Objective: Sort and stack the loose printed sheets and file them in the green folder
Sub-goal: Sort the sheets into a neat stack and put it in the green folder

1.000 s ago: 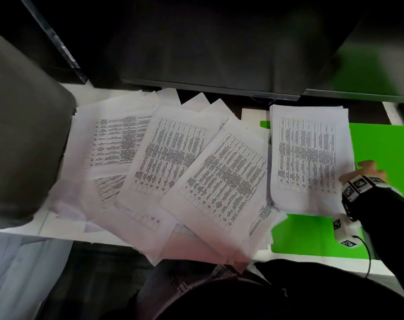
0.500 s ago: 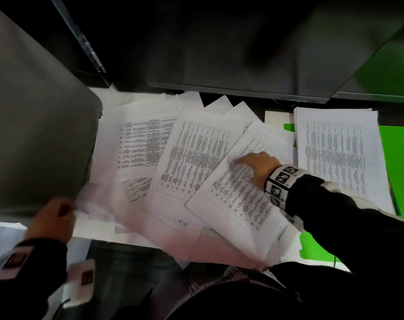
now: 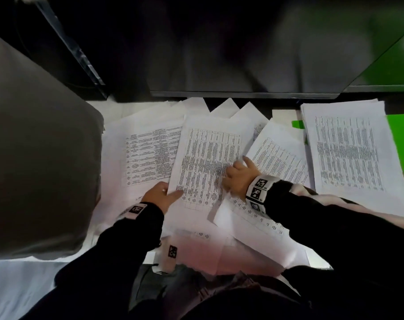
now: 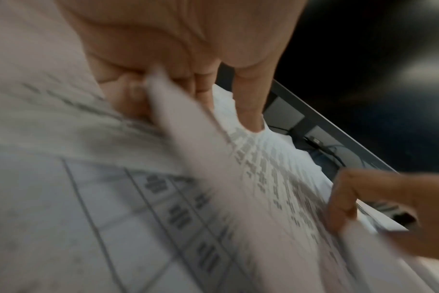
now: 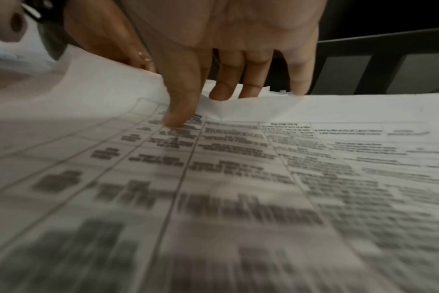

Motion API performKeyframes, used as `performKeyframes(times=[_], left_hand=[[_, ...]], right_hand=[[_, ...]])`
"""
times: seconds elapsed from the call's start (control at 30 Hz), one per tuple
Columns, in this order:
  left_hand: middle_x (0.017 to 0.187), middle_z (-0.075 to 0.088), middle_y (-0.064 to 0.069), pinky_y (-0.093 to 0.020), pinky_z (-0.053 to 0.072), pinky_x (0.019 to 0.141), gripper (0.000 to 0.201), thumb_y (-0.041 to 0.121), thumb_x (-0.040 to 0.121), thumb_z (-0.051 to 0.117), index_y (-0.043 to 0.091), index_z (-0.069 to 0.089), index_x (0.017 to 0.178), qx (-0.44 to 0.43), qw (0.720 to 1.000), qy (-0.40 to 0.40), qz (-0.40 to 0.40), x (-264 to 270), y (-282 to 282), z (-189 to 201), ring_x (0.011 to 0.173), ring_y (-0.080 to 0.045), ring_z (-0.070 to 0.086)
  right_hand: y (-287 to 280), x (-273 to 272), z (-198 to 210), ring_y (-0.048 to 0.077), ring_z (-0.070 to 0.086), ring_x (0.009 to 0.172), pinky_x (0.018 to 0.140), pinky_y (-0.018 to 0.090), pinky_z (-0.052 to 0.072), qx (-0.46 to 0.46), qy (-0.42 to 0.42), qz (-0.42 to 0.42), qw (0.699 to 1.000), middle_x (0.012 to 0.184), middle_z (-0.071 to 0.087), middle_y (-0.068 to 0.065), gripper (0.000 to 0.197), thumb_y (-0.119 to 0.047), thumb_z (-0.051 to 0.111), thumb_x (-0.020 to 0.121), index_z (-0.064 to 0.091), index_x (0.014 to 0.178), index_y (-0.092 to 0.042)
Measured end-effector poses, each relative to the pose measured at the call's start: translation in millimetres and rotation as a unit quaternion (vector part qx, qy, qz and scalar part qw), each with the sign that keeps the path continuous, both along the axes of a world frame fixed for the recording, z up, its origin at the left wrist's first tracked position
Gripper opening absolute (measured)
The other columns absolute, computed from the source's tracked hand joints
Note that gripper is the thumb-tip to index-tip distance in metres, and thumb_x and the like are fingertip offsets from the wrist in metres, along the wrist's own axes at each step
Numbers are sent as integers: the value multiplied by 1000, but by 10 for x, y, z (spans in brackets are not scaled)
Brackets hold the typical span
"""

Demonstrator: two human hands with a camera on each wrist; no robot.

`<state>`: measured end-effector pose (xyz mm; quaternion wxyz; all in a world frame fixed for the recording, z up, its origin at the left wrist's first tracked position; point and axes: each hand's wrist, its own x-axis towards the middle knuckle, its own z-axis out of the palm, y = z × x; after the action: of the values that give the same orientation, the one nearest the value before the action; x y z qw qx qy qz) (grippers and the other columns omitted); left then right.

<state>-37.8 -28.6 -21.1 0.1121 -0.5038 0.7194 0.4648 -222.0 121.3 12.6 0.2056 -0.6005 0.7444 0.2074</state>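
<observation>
Several loose printed sheets [image 3: 147, 158] lie fanned over the white desk. My left hand [image 3: 164, 195] pinches the lower left edge of the middle sheet [image 3: 208, 165], thumb on top and fingers beneath [image 4: 213, 103]. My right hand [image 3: 240, 179] holds the same sheet at its right edge; in the right wrist view its thumb [image 5: 178, 119] presses on the print while the fingers reach behind the edge. A squared pile of sheets [image 3: 348, 153] rests on the open green folder [image 3: 402, 144] at the right.
A large grey rounded object [image 3: 34, 158] stands close on the left and overlaps the desk. A dark monitor [image 3: 242, 65] runs along the back above the papers. Some sheets [image 3: 219, 257] overhang the desk's front edge above my lap.
My right hand left the pile on the folder and moved left onto the fanned sheets. My left hand came in from the lower left and took the middle sheet's edge.
</observation>
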Motion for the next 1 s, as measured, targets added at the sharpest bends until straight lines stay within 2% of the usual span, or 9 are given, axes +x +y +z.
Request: performKeyframes(times=[0.13,0.23,0.3,0.47,0.6,0.7,0.8,0.9,1.0], left_hand=[[127,59,-5,-25,37,87,38,30,93,52,15,51,128,-41,999,14,-22,-19,-48,10,112,-26,55],[139,48,-6,-29,32,101,47,25,94,50,13,39,138,-49,998,18,39,105,-192,-11,128,-27,45],[138,49,-11,-29,31,104,49,20,93,53,9,39,139,-55,995,49,73,233,-297,5,129,-29,44],[112,63,-7,-29,40,91,29,16,89,58,13,55,118,-54,987,122,84,468,-444,37,107,-22,57],[113,64,1,-31,40,100,23,21,86,60,29,58,108,-15,980,187,60,409,-308,29,111,-18,58],[105,70,10,-34,49,93,27,28,83,61,33,60,109,16,985,170,3,271,-149,-12,98,-13,65],[97,70,10,-34,51,88,19,30,84,58,33,63,102,22,986,132,-94,140,-85,-47,93,-14,65],[100,65,-5,-33,46,86,28,27,87,51,8,69,96,-81,976,149,-134,27,-169,-56,104,-30,59],[150,25,5,-36,10,118,39,29,95,46,21,50,133,-134,972,87,-173,-46,-321,-48,144,-23,15]], right_hand=[[-79,-67,154,22,37,128,116,53,1,-84,-64,-65,992,126,50,-3,32,-40,52,88,56,117,-27],[-195,-96,480,21,55,107,107,35,29,-213,-178,-219,935,104,63,-1,27,-36,52,90,56,113,-21],[-239,-133,686,20,54,91,82,25,38,-260,-215,-317,887,92,59,-2,30,-40,53,89,54,113,-22],[-175,-303,722,9,50,65,56,20,36,-335,-211,-444,804,74,51,-8,38,-44,49,90,47,116,-15],[-20,-401,436,28,49,120,98,32,37,-270,-225,-590,727,134,51,11,59,-46,43,93,37,136,-7],[82,-432,273,30,38,133,105,32,29,-226,-247,-630,701,146,37,16,65,-48,38,94,30,141,-3],[196,-414,166,28,55,110,90,30,41,-239,-262,-668,654,130,52,13,71,-51,51,87,34,139,-6],[351,-352,-18,27,65,81,70,45,57,-220,-329,-696,599,100,66,7,98,-55,85,45,50,124,-8],[482,-373,-92,26,64,77,72,38,54,-199,-312,-693,619,89,69,9,50,-25,79,70,59,112,-5]])
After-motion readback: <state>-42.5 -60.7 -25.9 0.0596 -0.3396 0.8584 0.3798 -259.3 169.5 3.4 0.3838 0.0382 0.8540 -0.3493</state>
